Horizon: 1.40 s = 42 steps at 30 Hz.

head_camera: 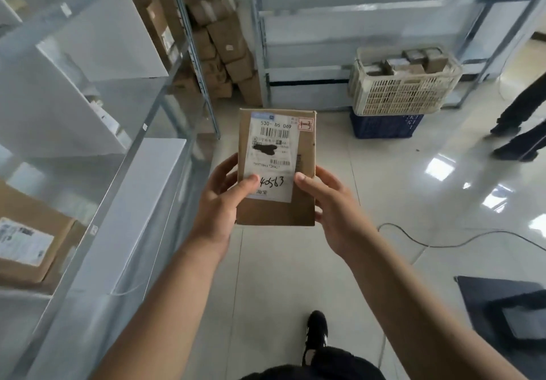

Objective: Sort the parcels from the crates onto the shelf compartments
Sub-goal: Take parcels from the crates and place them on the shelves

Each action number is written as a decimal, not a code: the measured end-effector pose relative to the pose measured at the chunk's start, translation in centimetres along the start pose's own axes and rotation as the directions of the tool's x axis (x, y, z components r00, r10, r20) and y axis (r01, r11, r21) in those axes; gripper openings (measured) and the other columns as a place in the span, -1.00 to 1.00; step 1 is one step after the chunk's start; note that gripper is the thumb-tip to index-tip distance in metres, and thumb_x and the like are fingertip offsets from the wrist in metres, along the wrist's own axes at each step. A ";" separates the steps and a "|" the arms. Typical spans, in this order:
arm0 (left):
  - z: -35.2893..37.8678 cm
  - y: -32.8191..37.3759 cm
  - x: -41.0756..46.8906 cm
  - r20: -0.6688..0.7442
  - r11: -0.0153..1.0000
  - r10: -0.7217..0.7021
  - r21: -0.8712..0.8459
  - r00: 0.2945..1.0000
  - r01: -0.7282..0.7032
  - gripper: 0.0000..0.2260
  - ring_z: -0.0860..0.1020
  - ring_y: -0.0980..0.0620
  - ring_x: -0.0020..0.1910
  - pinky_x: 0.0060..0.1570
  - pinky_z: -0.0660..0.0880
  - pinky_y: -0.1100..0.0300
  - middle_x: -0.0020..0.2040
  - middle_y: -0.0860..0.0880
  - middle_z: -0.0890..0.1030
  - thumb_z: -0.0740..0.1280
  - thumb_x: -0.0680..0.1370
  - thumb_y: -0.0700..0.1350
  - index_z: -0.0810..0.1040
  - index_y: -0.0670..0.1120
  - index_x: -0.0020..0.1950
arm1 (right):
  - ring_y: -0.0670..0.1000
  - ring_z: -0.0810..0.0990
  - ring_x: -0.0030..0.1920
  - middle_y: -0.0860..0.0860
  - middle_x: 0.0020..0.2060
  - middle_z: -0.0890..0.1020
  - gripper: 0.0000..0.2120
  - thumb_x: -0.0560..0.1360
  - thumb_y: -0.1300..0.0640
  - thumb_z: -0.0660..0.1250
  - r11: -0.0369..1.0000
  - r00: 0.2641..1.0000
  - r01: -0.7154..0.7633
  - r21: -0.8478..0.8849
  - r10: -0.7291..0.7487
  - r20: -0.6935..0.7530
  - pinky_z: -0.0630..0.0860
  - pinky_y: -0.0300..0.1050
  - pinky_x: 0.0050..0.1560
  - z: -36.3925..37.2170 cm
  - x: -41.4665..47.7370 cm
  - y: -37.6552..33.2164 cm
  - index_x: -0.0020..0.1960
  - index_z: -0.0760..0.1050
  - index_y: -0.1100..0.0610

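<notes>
A shelf [97,155] stands on the left. The left hand [218,199] and right hand [334,211] grip a flat brown parcel [277,167] between them, thumbs pressing its label, arms stretched forward over bare floor [295,276]. Farther right, a white crate [404,84] holds more parcels.

- Floor [295,276]: pale glossy tiles with grey joints; bright patches [440,168] of reflected light at right.
- Cable [425,245]: thin and dark, curving across the tiles at right.
- Platform [478,294]: dark and flat, lying on the tiles at lower right.
- Left shelf [141,131]: grey metal uprights with white dividers [112,34].
- Rear shelf [325,25]: metal frame with pale panels, on the far side.
- Cartons [218,34]: brown stack in the corner between the two shelves.
- Legs [520,114]: second person in dark trousers, at the right edge.
</notes>
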<state>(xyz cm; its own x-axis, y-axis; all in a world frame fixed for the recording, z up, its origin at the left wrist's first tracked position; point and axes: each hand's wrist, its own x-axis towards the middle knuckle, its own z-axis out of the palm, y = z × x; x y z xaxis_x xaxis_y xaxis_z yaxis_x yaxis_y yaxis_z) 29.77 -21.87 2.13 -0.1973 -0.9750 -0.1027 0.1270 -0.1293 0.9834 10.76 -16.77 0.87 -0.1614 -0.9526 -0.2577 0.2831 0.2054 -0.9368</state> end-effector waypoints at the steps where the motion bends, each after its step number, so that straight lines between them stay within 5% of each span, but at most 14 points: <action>1: 0.8 0.3 1.5 -0.005 1.000 0.004 0.001 1.000 -0.004 -0.47 0.70 -0.13 0.21 0.17 0.64 0.03 0.20 -0.09 0.74 0.46 0.47 -0.13 0.54 -0.05 0.46 | 0.02 0.73 0.21 -0.04 0.20 0.75 -0.26 0.40 -0.14 0.52 1.000 1.000 -0.001 -0.003 0.001 0.007 0.61 0.04 0.08 -0.7 1.6 -0.8 0.54 0.46 -0.03; 12: 4.3 2.5 15.8 -0.125 0.999 0.018 -0.034 0.992 -0.022 -0.60 0.73 -0.03 0.10 -0.05 0.65 0.20 0.15 -0.05 0.75 0.39 0.60 -0.27 0.55 -0.04 0.43 | 0.05 0.71 0.24 -0.03 0.20 0.75 -0.29 0.42 -0.11 0.51 0.999 0.994 -0.007 -0.046 0.011 0.107 0.57 0.00 0.05 -2.8 17.9 -7.1 0.54 0.48 -0.02; 18: 2.0 4.2 25.7 -0.192 0.995 0.068 -0.055 0.979 -0.080 -0.52 0.72 -0.09 0.15 0.05 0.66 0.04 0.17 -0.05 0.75 0.48 0.46 -0.10 0.58 0.03 0.39 | 0.00 0.74 0.17 -0.01 0.18 0.76 -0.27 0.39 -0.08 0.53 0.998 0.987 0.015 -0.064 -0.004 0.160 0.57 -0.04 0.00 0.5 28.8 -10.0 0.53 0.48 0.02; 24: -1.9 7.3 37.3 -0.197 0.987 0.152 -0.019 0.969 -0.159 -0.54 0.70 -0.13 0.21 0.20 0.61 -0.09 0.22 -0.08 0.73 0.46 0.53 -0.14 0.57 0.00 0.44 | 0.03 0.74 0.17 -0.01 0.15 0.77 -0.29 0.38 -0.08 0.55 0.996 0.981 0.056 -0.067 -0.043 0.190 0.65 0.09 0.11 5.5 39.6 -13.7 0.51 0.50 -0.04; 29: -4.5 9.7 44.9 -0.190 0.982 0.183 -0.013 0.965 -0.189 -0.53 0.70 -0.15 0.21 0.08 0.66 0.02 0.25 -0.09 0.72 0.40 0.53 -0.10 0.55 -0.03 0.46 | 0.02 0.74 0.17 -0.02 0.14 0.77 -0.29 0.37 -0.08 0.57 0.995 0.975 0.074 -0.064 -0.058 0.215 0.61 0.01 0.02 8.8 47.1 -16.7 0.50 0.51 -0.04; 32: -5.9 10.9 47.9 -0.223 0.981 0.185 -0.012 0.957 -0.192 -0.54 0.70 -0.16 0.22 0.12 0.62 -0.09 0.26 -0.09 0.71 0.40 0.53 -0.09 0.56 -0.02 0.45 | -0.02 0.75 0.14 -0.03 0.14 0.77 -0.31 0.40 -0.06 0.62 0.995 0.964 0.074 -0.063 -0.055 0.260 0.59 -0.04 -0.01 10.8 50.8 -18.0 0.49 0.53 -0.04; 42: -9.2 12.8 55.6 -0.489 0.963 0.257 0.055 0.834 -0.264 -0.50 0.69 -0.13 0.25 0.07 0.65 0.05 0.29 -0.10 0.69 0.43 0.53 -0.07 0.51 -0.02 0.48 | -0.06 0.74 0.13 -0.03 0.15 0.77 -0.34 0.42 -0.02 0.58 0.996 0.843 0.067 -0.060 -0.025 0.537 0.57 -0.17 -0.02 16.9 63.8 -20.5 0.49 0.52 -0.02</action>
<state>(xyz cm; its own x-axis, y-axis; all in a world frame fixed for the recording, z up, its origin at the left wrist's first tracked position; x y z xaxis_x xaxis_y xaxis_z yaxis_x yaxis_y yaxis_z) 29.39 -79.42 7.60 0.3436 -0.9344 0.0940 0.1208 0.1432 0.9823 10.65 -85.58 7.61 0.3650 -0.9286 -0.0671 0.2141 0.1538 -0.9646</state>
